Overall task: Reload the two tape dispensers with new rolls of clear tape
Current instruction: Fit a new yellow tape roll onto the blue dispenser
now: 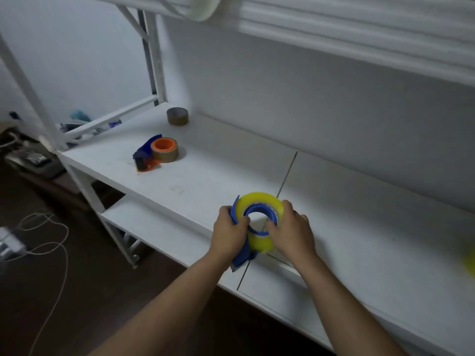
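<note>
A blue tape dispenser (243,258) lies at the front edge of the white shelf (205,176), with a yellowish clear tape roll (262,201) seated around its blue hub. My left hand (228,232) grips the dispenser's blue body from the left. My right hand (291,232) holds the roll from the right, thumb at the hub's opening. Further left on the shelf lies a second dispenser (144,152), blue and orange, carrying a thin brownish roll (165,150) on an orange hub. A small brown tape roll (177,116) stands at the back near the wall.
An upper shelf (359,34) overhangs, with a whitish tape roll (205,6) on it. A lower shelf board (159,227) sits below. A yellow blur (470,263) shows at the right edge. Cables (51,242) and clutter lie on the dark floor at left.
</note>
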Demonstrator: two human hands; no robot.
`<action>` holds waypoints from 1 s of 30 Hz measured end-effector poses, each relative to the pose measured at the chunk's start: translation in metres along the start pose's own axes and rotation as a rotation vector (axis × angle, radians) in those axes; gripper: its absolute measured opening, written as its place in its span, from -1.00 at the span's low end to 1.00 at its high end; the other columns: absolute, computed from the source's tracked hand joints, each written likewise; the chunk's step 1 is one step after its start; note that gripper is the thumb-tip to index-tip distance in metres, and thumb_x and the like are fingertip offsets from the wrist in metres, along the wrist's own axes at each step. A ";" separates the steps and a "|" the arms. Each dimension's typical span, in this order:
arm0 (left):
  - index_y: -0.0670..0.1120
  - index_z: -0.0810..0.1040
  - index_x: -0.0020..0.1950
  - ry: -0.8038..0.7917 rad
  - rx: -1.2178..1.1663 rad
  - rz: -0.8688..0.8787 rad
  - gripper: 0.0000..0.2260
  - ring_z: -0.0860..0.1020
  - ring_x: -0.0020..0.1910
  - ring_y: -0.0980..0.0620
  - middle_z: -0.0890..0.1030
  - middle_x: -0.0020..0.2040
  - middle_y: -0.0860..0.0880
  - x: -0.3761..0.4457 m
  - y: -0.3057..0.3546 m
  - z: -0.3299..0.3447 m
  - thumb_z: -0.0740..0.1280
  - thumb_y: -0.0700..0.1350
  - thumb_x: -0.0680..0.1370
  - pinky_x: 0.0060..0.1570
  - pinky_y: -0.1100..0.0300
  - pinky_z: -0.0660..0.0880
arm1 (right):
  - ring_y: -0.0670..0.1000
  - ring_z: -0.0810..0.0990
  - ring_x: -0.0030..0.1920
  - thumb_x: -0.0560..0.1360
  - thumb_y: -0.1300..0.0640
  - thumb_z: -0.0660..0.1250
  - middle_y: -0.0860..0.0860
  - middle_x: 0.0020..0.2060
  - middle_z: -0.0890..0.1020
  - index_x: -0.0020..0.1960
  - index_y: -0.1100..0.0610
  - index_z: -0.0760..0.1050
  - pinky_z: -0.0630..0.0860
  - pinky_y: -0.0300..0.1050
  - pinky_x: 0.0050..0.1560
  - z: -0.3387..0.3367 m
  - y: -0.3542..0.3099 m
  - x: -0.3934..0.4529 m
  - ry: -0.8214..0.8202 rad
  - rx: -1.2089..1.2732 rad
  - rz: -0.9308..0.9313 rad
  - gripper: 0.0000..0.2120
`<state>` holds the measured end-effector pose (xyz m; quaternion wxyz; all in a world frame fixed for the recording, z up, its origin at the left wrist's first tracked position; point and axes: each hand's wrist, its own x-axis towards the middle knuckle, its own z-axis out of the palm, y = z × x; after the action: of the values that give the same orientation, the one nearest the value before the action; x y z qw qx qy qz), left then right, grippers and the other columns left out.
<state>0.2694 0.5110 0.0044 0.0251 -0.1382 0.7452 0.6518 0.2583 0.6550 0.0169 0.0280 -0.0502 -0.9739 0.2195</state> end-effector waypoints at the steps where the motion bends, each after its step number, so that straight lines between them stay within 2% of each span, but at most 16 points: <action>1: -0.02 0.43 0.02 0.019 0.057 0.019 -0.83 0.57 -0.05 -0.06 0.56 -0.03 -0.07 0.005 -0.001 -0.011 0.35 -0.06 0.49 -0.06 -0.01 0.55 | 0.18 0.40 0.16 0.54 0.00 0.22 0.08 0.14 0.58 0.38 0.10 0.24 0.42 -0.02 -0.11 0.004 -0.010 0.002 -0.010 -0.016 -0.008 -0.55; 4: 0.01 0.48 -0.03 0.054 0.167 0.043 -0.73 0.58 -0.06 -0.11 0.57 -0.04 -0.08 0.020 -0.004 -0.040 0.34 0.06 0.33 -0.03 -0.15 0.57 | 0.18 0.45 0.10 0.54 -0.02 0.23 0.08 0.06 0.60 0.31 0.11 0.30 0.41 -0.03 -0.15 0.013 -0.037 0.009 -0.024 -0.045 -0.040 -0.61; 6: -0.04 0.51 0.00 0.054 0.202 0.049 -0.73 0.60 -0.09 -0.09 0.59 -0.06 -0.08 0.030 -0.005 -0.053 0.36 0.02 0.35 -0.06 -0.14 0.58 | 0.19 0.48 0.05 0.54 -0.03 0.23 0.09 0.01 0.60 0.24 0.12 0.33 0.41 -0.03 -0.17 0.019 -0.051 0.016 -0.031 -0.041 -0.052 -0.65; 10: -0.09 0.52 0.02 0.067 0.263 0.049 -0.83 0.60 -0.12 -0.05 0.62 -0.05 -0.08 0.052 -0.005 -0.077 0.38 -0.11 0.47 -0.13 0.02 0.57 | 0.18 0.51 -0.05 0.54 -0.02 0.22 0.09 -0.05 0.61 0.15 0.13 0.37 0.39 -0.06 -0.21 0.039 -0.070 0.034 -0.046 -0.015 -0.063 -0.73; 13: -0.10 0.54 0.06 0.108 0.332 0.037 -0.84 0.58 -0.15 -0.02 0.62 -0.09 -0.04 0.071 -0.003 -0.098 0.37 -0.11 0.50 -0.23 0.18 0.49 | 0.16 0.52 -0.11 0.55 -0.01 0.22 0.10 -0.08 0.61 0.10 0.14 0.37 0.44 -0.04 -0.21 0.060 -0.090 0.053 -0.085 0.037 -0.077 -0.75; 16: -0.09 0.55 0.06 0.162 0.406 0.021 -0.85 0.54 -0.20 0.07 0.61 -0.14 0.02 0.092 0.009 -0.121 0.34 -0.12 0.51 -0.31 0.27 0.42 | 0.18 0.55 -0.08 0.55 -0.02 0.22 0.12 -0.06 0.62 0.09 0.15 0.37 0.44 -0.04 -0.22 0.076 -0.114 0.077 -0.130 0.098 -0.120 -0.75; 21: -0.03 0.55 0.03 0.216 0.486 0.065 -0.88 0.56 -0.19 0.05 0.61 -0.17 0.03 0.133 0.036 -0.142 0.33 -0.08 0.51 -0.27 0.18 0.43 | 0.20 0.55 -0.05 0.56 -0.02 0.22 0.14 -0.05 0.62 0.08 0.18 0.37 0.39 -0.05 -0.24 0.077 -0.143 0.117 -0.115 0.154 -0.147 -0.74; 25: -0.07 0.57 0.04 0.198 0.429 0.106 -0.87 0.58 -0.18 0.00 0.65 -0.16 -0.03 0.157 0.046 -0.140 0.35 -0.12 0.51 -0.16 0.06 0.51 | 0.22 0.57 -0.02 0.54 -0.02 0.24 0.16 -0.02 0.63 0.10 0.19 0.38 0.36 -0.07 -0.25 0.072 -0.148 0.143 -0.074 0.132 -0.133 -0.71; 30: -0.02 0.54 -0.01 0.085 0.403 0.180 -0.93 0.57 -0.23 0.01 0.60 -0.24 0.03 0.189 0.053 -0.139 0.35 -0.12 0.51 -0.21 0.13 0.50 | 0.21 0.59 -0.03 0.56 -0.04 0.25 0.18 -0.02 0.63 0.12 0.22 0.40 0.31 -0.11 -0.27 0.068 -0.153 0.157 -0.012 0.094 -0.032 -0.68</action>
<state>0.0953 0.3486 0.0351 -0.0375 -0.0907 0.8702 0.4828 0.0839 0.5061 0.0259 0.0280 -0.0317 -0.9633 0.2651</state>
